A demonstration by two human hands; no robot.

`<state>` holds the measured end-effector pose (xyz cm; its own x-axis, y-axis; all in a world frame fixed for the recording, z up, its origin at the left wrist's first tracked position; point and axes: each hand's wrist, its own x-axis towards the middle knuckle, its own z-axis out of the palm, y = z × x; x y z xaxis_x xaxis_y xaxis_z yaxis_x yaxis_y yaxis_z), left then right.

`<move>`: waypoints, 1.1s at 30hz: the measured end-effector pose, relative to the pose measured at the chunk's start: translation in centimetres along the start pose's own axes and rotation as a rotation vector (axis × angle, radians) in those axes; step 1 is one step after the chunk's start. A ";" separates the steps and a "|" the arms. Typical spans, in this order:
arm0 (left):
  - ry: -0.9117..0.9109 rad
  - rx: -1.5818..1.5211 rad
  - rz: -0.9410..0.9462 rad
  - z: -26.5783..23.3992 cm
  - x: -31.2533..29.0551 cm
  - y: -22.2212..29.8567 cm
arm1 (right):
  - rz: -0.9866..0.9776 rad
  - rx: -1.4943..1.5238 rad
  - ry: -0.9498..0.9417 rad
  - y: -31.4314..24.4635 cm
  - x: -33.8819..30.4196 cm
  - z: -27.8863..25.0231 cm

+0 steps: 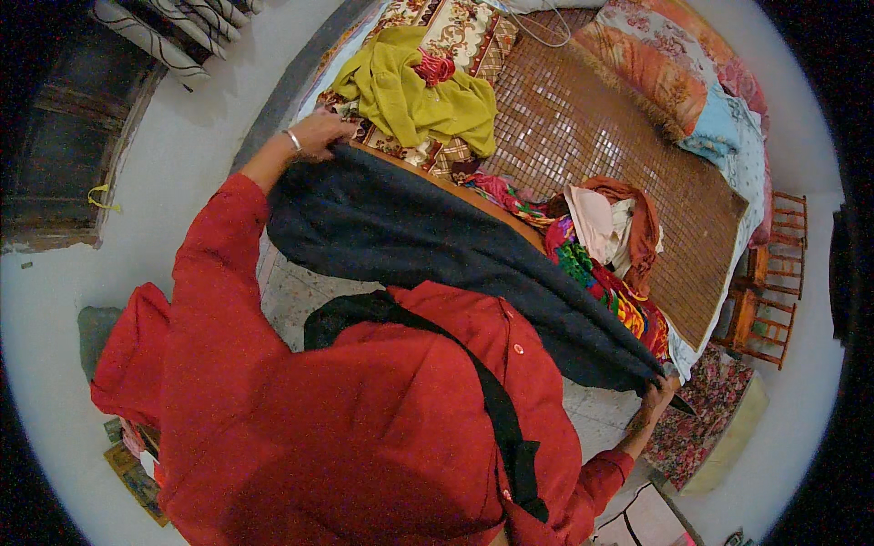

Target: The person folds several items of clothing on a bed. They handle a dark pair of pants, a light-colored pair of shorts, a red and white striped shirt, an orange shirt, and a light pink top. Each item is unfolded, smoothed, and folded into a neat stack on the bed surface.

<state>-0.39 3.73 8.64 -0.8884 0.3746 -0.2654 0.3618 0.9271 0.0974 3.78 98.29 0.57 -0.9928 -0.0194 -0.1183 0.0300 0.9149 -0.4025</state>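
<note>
A long black cloth (428, 241) hangs stretched between my two hands, along the near side of the bed. At its upper left end my left hand (323, 135), with a bracelet at the wrist, is closed on the edge, close to a mustard-yellow garment (391, 86). My right hand (657, 400) grips the other end at the lower right, by the bed's corner; its fingers are partly hidden. Just beyond the cloth lie a bright multicoloured cloth (628, 305), a pale pink garment (592, 223) and a rust-brown garment (645, 227) in a heap.
A brown tile mat (583, 118) covers the bed, with orange floral bedding (646, 64) folded at the back. Wooden chairs (769, 300) stand past the bed on the right, near a floral-covered piece (706, 419). A dark window (64, 127) is at the left.
</note>
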 end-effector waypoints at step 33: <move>0.345 -0.182 -0.180 4.4 -7.8 3.9 | -0.312 0.287 0.032 -11.4 1.3 -2.1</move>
<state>9.21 4.42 6.85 -0.9865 0.1589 0.0396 0.1637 0.9531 0.2544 1.94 88.70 6.88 -0.9624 -0.2610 0.0755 -0.2458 0.7178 -0.6514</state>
